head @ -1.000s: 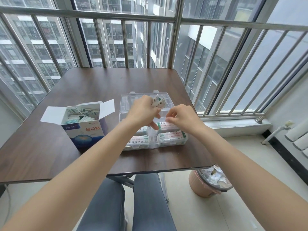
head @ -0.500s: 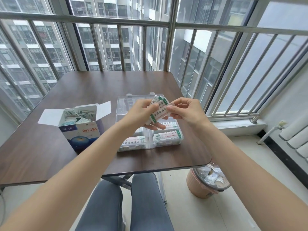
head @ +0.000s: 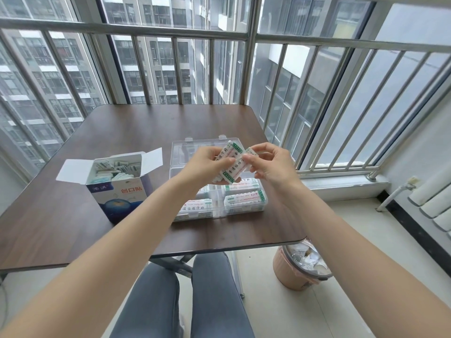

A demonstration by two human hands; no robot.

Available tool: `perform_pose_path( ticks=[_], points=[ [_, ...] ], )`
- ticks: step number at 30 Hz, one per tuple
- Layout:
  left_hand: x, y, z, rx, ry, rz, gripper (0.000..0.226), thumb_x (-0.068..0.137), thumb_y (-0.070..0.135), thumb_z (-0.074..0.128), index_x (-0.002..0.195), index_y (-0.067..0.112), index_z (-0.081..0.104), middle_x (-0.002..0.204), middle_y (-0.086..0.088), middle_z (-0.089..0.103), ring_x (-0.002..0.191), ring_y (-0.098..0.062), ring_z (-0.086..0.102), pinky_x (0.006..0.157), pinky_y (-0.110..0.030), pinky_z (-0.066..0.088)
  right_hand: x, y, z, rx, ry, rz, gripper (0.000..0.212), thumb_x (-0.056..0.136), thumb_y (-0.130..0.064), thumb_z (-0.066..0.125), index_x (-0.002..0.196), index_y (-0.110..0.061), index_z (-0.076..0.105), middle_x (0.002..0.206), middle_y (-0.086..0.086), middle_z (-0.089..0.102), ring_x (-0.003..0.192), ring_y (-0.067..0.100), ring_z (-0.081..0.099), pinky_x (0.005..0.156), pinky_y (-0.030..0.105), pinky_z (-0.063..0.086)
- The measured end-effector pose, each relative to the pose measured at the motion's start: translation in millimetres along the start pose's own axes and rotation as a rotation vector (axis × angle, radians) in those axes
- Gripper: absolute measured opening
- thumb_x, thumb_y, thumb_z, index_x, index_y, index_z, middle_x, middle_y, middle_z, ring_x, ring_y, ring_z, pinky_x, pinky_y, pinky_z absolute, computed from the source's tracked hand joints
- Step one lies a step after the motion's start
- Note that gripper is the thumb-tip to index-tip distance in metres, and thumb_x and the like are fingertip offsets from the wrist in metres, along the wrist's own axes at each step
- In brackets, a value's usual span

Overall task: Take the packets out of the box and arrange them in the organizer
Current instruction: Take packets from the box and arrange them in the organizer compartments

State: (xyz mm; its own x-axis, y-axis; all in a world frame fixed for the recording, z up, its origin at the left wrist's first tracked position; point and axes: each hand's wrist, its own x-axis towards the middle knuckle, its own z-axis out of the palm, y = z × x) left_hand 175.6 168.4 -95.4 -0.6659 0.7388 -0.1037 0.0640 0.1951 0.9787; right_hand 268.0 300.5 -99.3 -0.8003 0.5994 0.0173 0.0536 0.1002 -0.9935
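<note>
Both hands, left [head: 206, 164] & right [head: 269, 165], pinch a flat white green-edged packet stack [head: 229, 165] above the clear plastic organizer [head: 244, 206].

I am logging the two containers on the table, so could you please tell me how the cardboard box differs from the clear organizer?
The cardboard box is opaque, white and blue, with printed red characters; the clear organizer is see-through plastic. The box stands taller with its flaps spread; the organizer is low and flat with its lid swung back. Packets lie jumbled in the box, but in neat stacks in the organizer's compartments. Both are open and rest on the brown table.
</note>
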Motion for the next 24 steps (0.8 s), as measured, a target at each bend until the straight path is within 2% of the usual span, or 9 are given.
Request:
perform_pose_path(
  ticks=[5,10,15,18,21,24],
  points=[
    [0.6,1.0,-2.1,0.039,-0.053,-0.02,0.02,0.093,0.017,0.057,0.109,0.008,0.065,0.096,-0.014,0.071,0.078,-0.026,0.072,0.061,-0.027,0.057,-2.5,1.1,2.4,0.04,-0.046,0.003,0.022,0.083,-0.003,0.068,0.104,0.0,0.063,0.075,0.005,0.065,0.056,0.003,0.062,0.056,0.015,0.051],
    [-0.8,2.4,-2.4,-0.006,-0.086,-0.081,0.026,0.099,0.022,0.045,0.109,0.006,0.063,0.098,-0.015,0.072,0.081,-0.028,0.072,0.076,-0.037,0.057,-4.2,2.0,2.1,0.046,-0.064,0.003,0.024,0.08,-0.003,0.071,0.103,-0.001,0.064,0.077,0.006,0.066,0.059,0.008,0.064,0.057,0.018,0.052],
    [-1.5,4.2,-2.0,0.049,-0.091,-0.059,0.025,0.092,0.025,0.059,0.11,0.008,0.066,0.096,-0.011,0.073,0.082,-0.026,0.072,0.069,-0.031,0.057,-5.4,2.9,4.7,0.078,-0.082,0.01,0.018,0.081,-0.003,0.069,0.097,0.004,0.062,0.075,0.009,0.065,0.058,0.008,0.065,0.058,0.019,0.053],
    [-2.8,5.9,-1.5,0.027,-0.081,-0.047,0.026,0.092,0.027,0.059,0.108,0.007,0.067,0.093,-0.01,0.073,0.079,-0.023,0.073,0.056,-0.021,0.053,-5.1,2.5,4.5,0.017,-0.085,0.011,0.012,0.083,-0.008,0.069,0.088,-0.003,0.06,0.072,0.004,0.063,0.058,0.007,0.061,0.054,0.016,0.05],
    [-1.7,3.7,-1.7,0.022,-0.069,-0.06,0.027,0.096,0.025,0.052,0.106,0.004,0.065,0.095,-0.014,0.071,0.078,-0.025,0.072,0.058,-0.025,0.057,-2.9,3.9,2.8,-0.088,-0.051,-0.001,0.015,0.085,-0.013,0.068,0.078,-0.011,0.055,0.076,0.003,0.062,0.061,0.006,0.057,0.047,0.013,0.042],
    [-0.8,1.4,-4.8,0.054,0.003,-0.051,0.017,0.097,0.017,0.05,0.097,0.006,0.063,0.09,-0.014,0.069,0.068,-0.02,0.072,0.06,-0.026,0.059,0.6,5.4,-1.2,-0.054,0.017,-0.011,0.022,0.084,-0.01,0.068,0.072,-0.012,0.05,0.074,0.007,0.064,0.054,0.003,0.058,0.043,0.013,0.038]
  ],
)
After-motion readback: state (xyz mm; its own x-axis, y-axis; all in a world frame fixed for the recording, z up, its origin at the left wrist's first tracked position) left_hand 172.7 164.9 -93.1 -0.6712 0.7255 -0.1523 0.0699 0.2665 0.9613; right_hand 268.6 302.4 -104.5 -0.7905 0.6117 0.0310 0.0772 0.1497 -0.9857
